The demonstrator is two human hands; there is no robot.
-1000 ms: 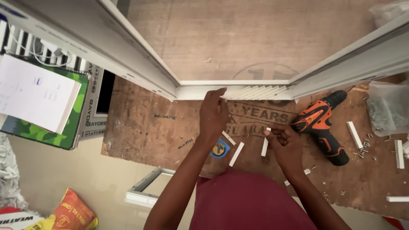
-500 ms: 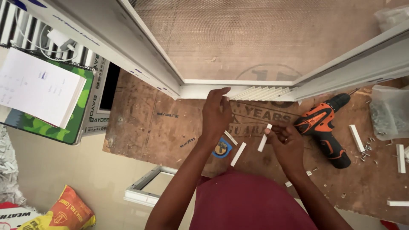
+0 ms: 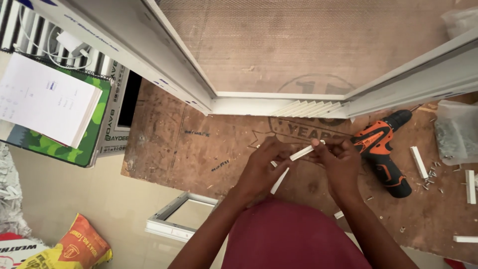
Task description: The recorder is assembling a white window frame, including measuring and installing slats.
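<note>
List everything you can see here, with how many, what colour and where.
white strip: one, white, held between both hands
loose white strips: several, white, on the board right of the drill
cordless drill: one, orange and black, lying right of the hands
window frame: one, white, across the top
plywood board: one, brown, under everything
plastic bag: one, clear, far right
notepad: one, white, far left
small frame: one, white, on the floor
sack: one, orange-yellow, bottom left
left hand: on the strip
right hand: on the strip

Maroon garment at the chest, bare forearms, no sleeves past the elbow, no gloves, no rings
</note>
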